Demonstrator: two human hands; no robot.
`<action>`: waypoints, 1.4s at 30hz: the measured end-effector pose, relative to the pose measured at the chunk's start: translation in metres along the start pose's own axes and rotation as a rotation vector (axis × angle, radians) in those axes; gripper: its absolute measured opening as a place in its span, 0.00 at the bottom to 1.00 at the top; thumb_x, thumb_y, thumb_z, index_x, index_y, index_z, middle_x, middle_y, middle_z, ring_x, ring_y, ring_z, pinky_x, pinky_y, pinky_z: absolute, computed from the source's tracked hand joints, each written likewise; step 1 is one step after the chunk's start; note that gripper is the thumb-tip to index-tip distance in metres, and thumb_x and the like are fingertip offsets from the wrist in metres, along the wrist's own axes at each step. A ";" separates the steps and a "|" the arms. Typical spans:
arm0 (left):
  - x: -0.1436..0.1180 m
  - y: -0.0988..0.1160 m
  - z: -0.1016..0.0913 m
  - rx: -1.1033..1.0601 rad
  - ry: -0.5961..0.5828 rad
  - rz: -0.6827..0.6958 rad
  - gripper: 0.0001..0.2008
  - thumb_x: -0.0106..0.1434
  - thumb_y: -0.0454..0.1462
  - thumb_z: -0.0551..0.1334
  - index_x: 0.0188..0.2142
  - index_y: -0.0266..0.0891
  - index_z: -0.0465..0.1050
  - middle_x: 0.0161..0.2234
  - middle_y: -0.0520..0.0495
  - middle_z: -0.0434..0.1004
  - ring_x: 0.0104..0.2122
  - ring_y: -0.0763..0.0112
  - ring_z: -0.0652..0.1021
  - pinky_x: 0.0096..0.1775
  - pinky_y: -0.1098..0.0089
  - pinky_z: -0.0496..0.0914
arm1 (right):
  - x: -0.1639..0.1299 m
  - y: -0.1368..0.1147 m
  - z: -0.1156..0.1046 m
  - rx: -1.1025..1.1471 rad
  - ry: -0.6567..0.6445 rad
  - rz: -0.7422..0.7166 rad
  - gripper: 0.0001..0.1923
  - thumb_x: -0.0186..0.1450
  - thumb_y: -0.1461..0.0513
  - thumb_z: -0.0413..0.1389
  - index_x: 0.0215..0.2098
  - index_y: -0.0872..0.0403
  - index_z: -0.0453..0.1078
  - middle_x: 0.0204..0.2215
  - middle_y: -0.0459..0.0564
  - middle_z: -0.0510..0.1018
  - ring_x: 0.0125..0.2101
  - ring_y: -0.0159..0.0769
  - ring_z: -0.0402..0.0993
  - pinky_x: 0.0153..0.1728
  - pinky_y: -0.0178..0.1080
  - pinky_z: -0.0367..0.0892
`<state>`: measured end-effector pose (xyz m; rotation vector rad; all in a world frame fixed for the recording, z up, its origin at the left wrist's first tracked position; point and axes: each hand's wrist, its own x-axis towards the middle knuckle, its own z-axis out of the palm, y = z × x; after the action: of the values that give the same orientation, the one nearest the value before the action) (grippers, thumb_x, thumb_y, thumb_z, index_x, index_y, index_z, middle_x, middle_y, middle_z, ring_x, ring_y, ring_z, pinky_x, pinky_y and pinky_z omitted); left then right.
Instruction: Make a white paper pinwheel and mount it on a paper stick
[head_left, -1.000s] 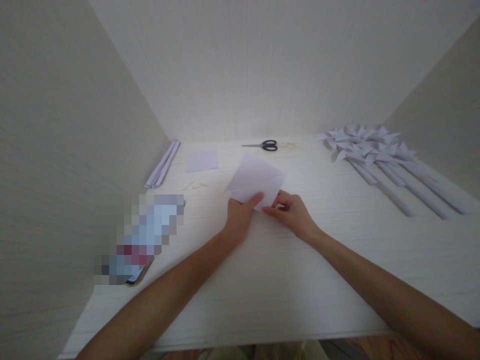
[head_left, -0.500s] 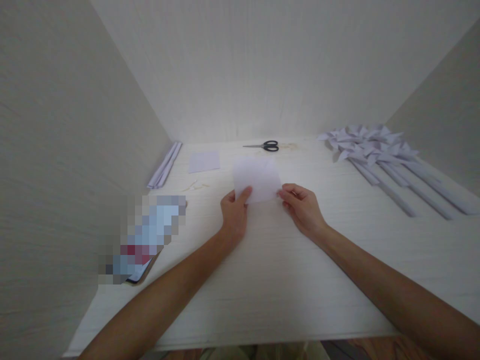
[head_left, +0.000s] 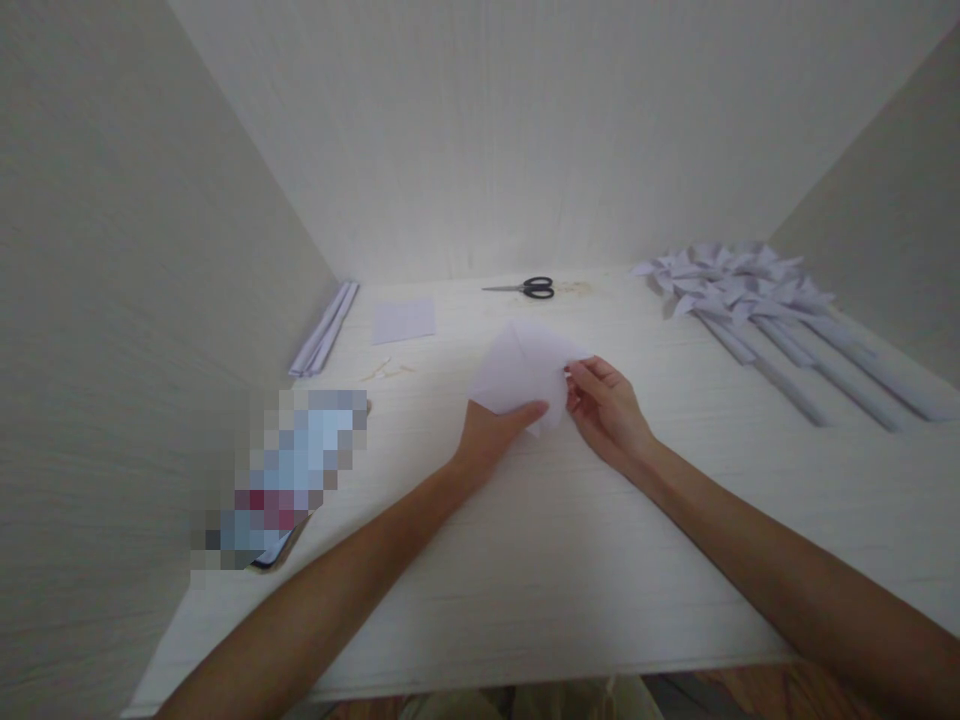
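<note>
Both of my hands hold one pale sheet of paper [head_left: 521,370] just above the white table [head_left: 525,560], near its middle. My left hand [head_left: 491,435] pinches the sheet's near edge, thumb on top. My right hand [head_left: 607,410] grips the sheet's right corner with its fingertips. The paper looks partly folded, with a crease running towards its far point.
Black-handled scissors [head_left: 529,288] lie at the back. A small paper square [head_left: 403,320] and a bundle of paper strips [head_left: 326,327] sit at the back left. Several paper pinwheels on paper sticks [head_left: 757,295] lie at the right. A blurred flat object [head_left: 289,475] rests at the left. Walls enclose three sides.
The sheet has been turned in my hands, from a wide flat shape to one with a point facing away. My left thumb has slid right along the near edge.
</note>
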<state>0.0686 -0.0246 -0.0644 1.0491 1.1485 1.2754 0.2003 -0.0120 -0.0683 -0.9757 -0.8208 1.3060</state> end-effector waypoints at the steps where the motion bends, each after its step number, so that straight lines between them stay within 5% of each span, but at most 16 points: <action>1: 0.000 0.000 0.000 -0.016 0.014 0.001 0.16 0.40 0.35 0.67 0.32 0.36 0.72 0.35 0.44 0.76 0.36 0.65 0.74 0.42 0.63 0.66 | -0.001 0.001 0.001 -0.027 -0.021 -0.008 0.10 0.48 0.58 0.59 0.27 0.52 0.64 0.22 0.41 0.66 0.20 0.23 0.60 0.20 0.30 0.57; 7: 0.003 -0.006 0.000 -0.143 0.057 0.075 0.20 0.42 0.36 0.66 0.38 0.37 0.70 0.37 0.45 0.75 0.37 0.67 0.74 0.43 0.64 0.65 | -0.005 0.007 0.001 -0.164 -0.104 -0.036 0.19 0.47 0.58 0.60 0.36 0.50 0.62 0.27 0.40 0.66 0.20 0.22 0.60 0.19 0.29 0.55; 13: 0.005 -0.012 -0.002 -0.119 0.110 0.071 0.21 0.43 0.38 0.65 0.39 0.38 0.69 0.39 0.45 0.73 0.38 0.65 0.73 0.43 0.62 0.65 | -0.008 0.004 0.002 -0.396 -0.269 -0.001 0.11 0.50 0.56 0.58 0.23 0.55 0.63 0.18 0.41 0.64 0.17 0.24 0.56 0.18 0.31 0.50; 18: 0.007 -0.011 -0.002 -0.161 0.125 0.082 0.21 0.43 0.37 0.65 0.39 0.40 0.68 0.41 0.46 0.72 0.40 0.66 0.72 0.45 0.64 0.64 | -0.010 0.001 0.002 -0.454 -0.387 0.005 0.09 0.51 0.57 0.57 0.23 0.55 0.65 0.20 0.42 0.66 0.20 0.26 0.59 0.21 0.33 0.54; 42: 0.005 -0.001 -0.001 -0.193 0.146 0.052 0.20 0.43 0.33 0.64 0.39 0.36 0.69 0.39 0.45 0.74 0.39 0.68 0.73 0.44 0.66 0.64 | -0.009 0.000 0.001 -0.498 -0.408 -0.085 0.05 0.50 0.64 0.57 0.19 0.56 0.66 0.21 0.43 0.67 0.24 0.28 0.62 0.26 0.33 0.56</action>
<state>0.0676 -0.0198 -0.0653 0.8593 1.0871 1.4923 0.1984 -0.0208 -0.0674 -1.0537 -1.5383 1.2701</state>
